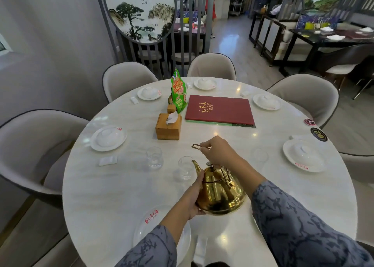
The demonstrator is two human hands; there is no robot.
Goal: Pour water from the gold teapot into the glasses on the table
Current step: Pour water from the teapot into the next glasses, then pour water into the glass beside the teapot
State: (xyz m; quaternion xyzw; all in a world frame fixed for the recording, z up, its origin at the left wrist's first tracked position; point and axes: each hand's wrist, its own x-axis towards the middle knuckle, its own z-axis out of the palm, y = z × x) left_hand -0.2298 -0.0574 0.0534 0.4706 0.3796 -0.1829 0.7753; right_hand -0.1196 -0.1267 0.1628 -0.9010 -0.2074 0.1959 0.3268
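Note:
The gold teapot [220, 193] hangs just above the round white marble table [113, 196], tilted a little to the left. My right hand [219, 152] is shut on its thin wire handle above the lid. My left hand [194, 196] is pressed against the pot's left side and holds it. The spout tip touches or nearly touches the rim of the middle glass [185, 167]. A second clear glass [154, 157] stands further left, and a third glass [260, 155] stands right of my right hand. I see no stream of water.
A wooden tissue box [168, 127], a green snack bag [178, 93] and a red menu [219, 109] lie at the table's centre. White plates with upturned bowls ring the edge, one plate [145, 224] under my left arm. Grey chairs surround the table.

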